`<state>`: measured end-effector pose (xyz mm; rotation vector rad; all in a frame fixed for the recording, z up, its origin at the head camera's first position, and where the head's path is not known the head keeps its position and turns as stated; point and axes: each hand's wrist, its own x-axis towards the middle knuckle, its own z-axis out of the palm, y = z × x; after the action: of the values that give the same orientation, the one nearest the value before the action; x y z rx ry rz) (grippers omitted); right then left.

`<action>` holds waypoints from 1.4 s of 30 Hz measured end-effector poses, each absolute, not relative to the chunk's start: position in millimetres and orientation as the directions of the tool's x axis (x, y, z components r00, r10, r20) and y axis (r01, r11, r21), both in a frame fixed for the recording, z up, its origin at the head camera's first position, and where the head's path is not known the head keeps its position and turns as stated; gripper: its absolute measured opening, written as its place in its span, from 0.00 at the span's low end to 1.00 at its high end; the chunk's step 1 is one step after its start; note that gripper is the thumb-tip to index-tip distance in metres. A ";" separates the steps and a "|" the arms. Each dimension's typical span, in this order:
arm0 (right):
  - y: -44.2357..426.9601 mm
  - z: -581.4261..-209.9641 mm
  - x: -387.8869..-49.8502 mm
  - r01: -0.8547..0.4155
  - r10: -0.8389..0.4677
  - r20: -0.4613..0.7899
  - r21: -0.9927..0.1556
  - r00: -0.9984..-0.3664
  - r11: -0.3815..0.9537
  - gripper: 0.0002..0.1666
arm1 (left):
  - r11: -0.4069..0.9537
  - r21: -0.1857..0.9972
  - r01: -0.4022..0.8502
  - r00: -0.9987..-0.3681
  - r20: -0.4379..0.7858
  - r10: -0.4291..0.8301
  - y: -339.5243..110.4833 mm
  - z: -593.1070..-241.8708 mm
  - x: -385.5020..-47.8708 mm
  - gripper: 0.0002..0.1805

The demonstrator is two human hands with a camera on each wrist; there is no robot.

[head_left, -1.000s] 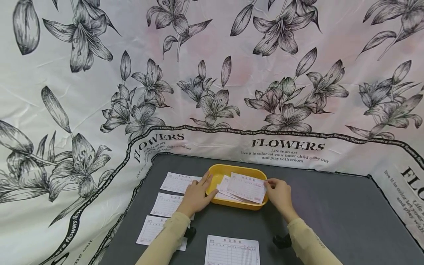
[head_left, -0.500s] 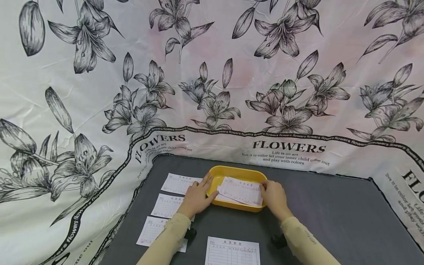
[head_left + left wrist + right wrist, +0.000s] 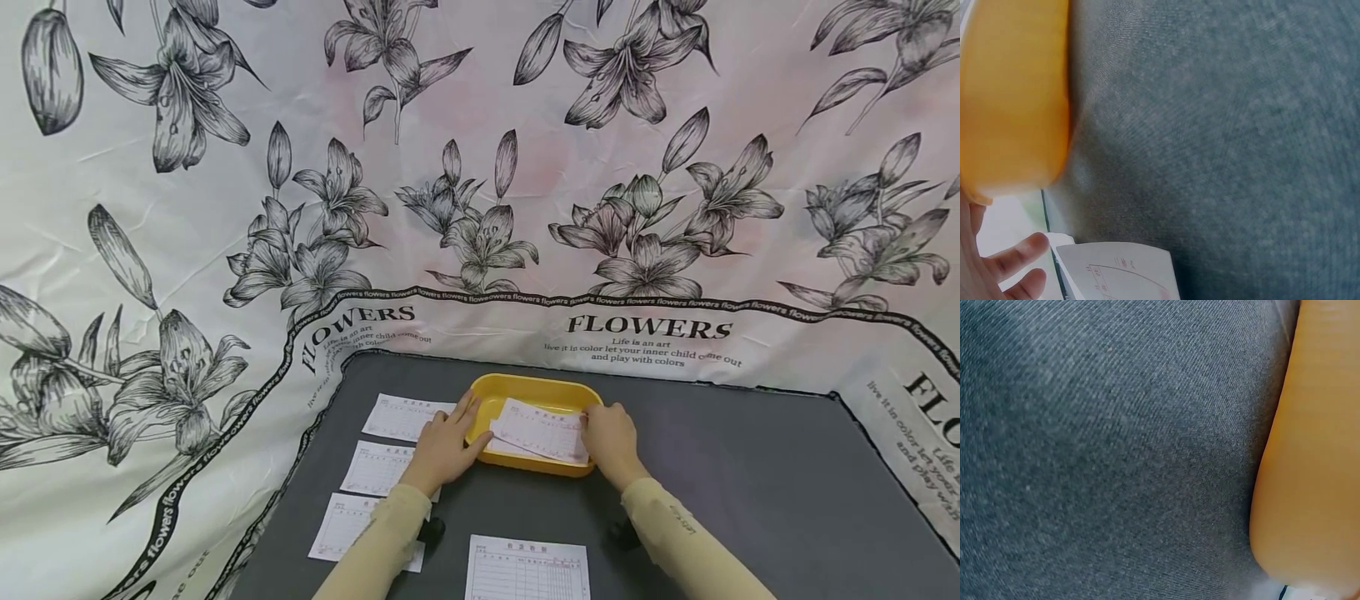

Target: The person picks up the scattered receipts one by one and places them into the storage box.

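A yellow plastic tray (image 3: 540, 467) stands on the dark grey table, with overlapping printed receipt slips (image 3: 536, 427) inside it. My left hand (image 3: 444, 446) rests against the tray's left end, fingers spread and thumb at its near rim. In the left wrist view, extended fingers (image 3: 1019, 256) show beside the tray wall (image 3: 1016, 106). At the tray's right end, my right hand (image 3: 611, 440) pinches the right edge of the top slip; its fingertips are partly hidden. The right wrist view shows the tray's outer wall (image 3: 1310, 469) and no clear part of the hand.
Several receipt slips lie in a column left of the tray, including a far one (image 3: 401, 417), a middle one (image 3: 375, 465) and a near one (image 3: 341, 525) partly under my left sleeve. Another receipt sheet (image 3: 528, 571) lies at the front. Flower-printed cloth (image 3: 480, 167) hangs behind the table.
My right hand has moved left and inward over the tray's right end, and the top slip has slid lower and left onto the other slips. The left hand stays in place.
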<state>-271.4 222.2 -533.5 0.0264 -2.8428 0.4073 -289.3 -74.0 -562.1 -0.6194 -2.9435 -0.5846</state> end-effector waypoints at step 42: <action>218.3 -540.4 -137.2 0.077 0.151 0.067 -0.624 -0.986 0.778 0.42 | 0.838 0.353 0.417 -0.909 0.139 0.394 -71.7 -557.4 -285.3 0.42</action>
<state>-137.2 218.3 -540.4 -0.1842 -2.8544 0.9946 -285.3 -71.7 -557.4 -0.6519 -2.9533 -0.5892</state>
